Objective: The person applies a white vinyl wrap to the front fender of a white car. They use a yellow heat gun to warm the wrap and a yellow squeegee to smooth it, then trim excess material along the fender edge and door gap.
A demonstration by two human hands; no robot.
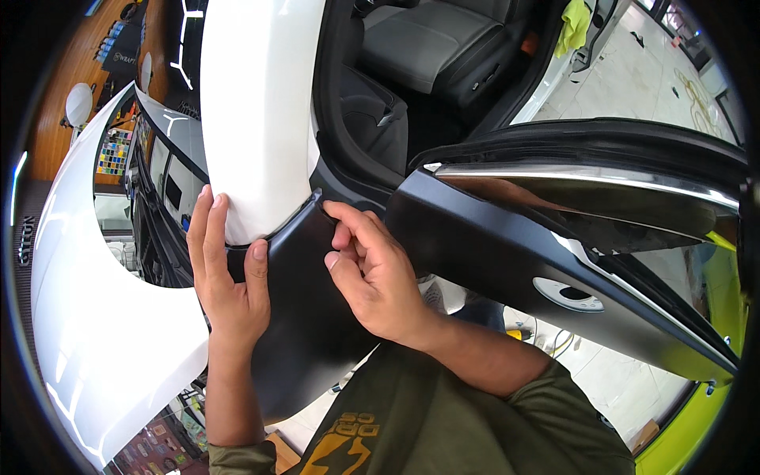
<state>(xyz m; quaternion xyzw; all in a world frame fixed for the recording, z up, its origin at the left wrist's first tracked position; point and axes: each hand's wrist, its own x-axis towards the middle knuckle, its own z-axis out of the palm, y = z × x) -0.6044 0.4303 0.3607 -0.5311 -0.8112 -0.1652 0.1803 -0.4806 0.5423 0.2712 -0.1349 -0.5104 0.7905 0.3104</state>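
Note:
A satin black fender panel (297,317) of a car lies in front of me, its upper edge meeting a white painted pillar (257,119). My left hand (229,277) is at this seam with its fingers stretched out and apart. Two fingertips rest against the white pillar's lower left edge, and the thumb touches the seam. At the fender's raised upper corner (317,195), the index fingertip of my right hand (376,273) touches the dark edge. The right thumb stands apart from that finger while the others curl loosely. Nothing shows between the right fingers.
An open black car door (491,245) with a pale oval handle recess (568,294) extends to the right. Behind the pillar is a grey seat (431,43). A white raised hood (111,309) fills the left. A yellow-green cloth (571,28) hangs at the far door opening.

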